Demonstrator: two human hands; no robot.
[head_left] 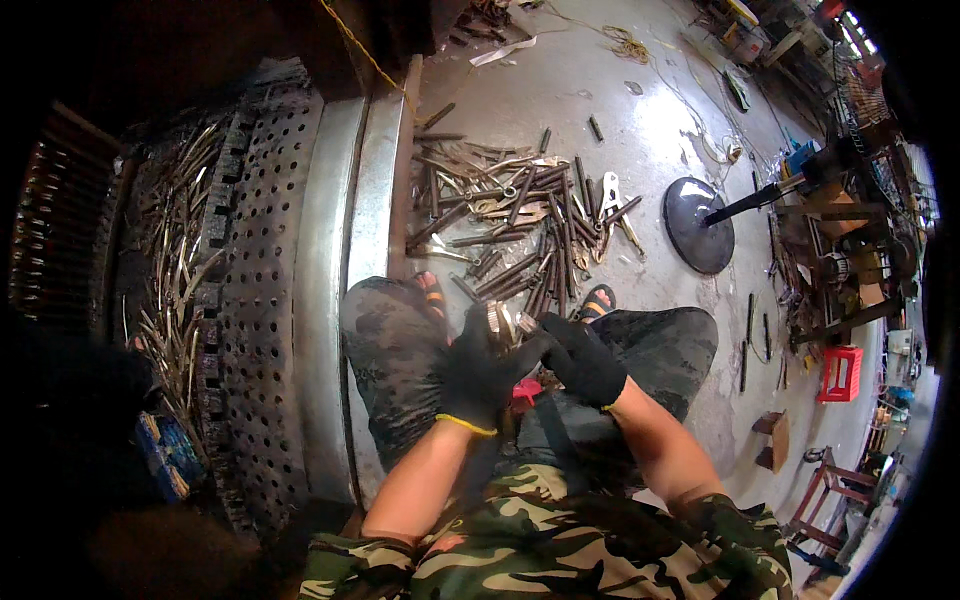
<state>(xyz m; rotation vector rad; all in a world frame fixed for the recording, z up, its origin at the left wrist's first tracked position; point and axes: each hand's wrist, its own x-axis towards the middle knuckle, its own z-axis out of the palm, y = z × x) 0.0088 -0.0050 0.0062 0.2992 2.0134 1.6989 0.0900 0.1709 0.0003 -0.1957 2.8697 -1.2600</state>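
Drum (265, 300) of perforated sheet metal stands at my far left, one unit, with a loose mass of thin bright metal strips (175, 250) lying in its hollow, too many and too tangled to count.

My left hand (478, 375), in a black glove with a yellow cuff, is curled partly closed around a small bright metal piece (500, 322) held above my knees. My right hand (585, 360), also gloved in black, is closed down with its fingertips meeting the left hand at the same piece. Whether the right hand grips the piece or only steadies it, I cannot tell.

I judge the piece to be rigid, light for its size, and likely sharp or burred at the edges. Hold it along its flat sides, with the gloves on, not across the ends.

On the concrete floor (620, 110) just beyond my two sandalled feet lies a pile of dark metal rods and bright pieces (520, 220), several dozen and overlapping, so no exact count is possible. Further right sits one dark round disc (698, 225) with a handle bar, and at the far right one red plastic stool (840, 373).
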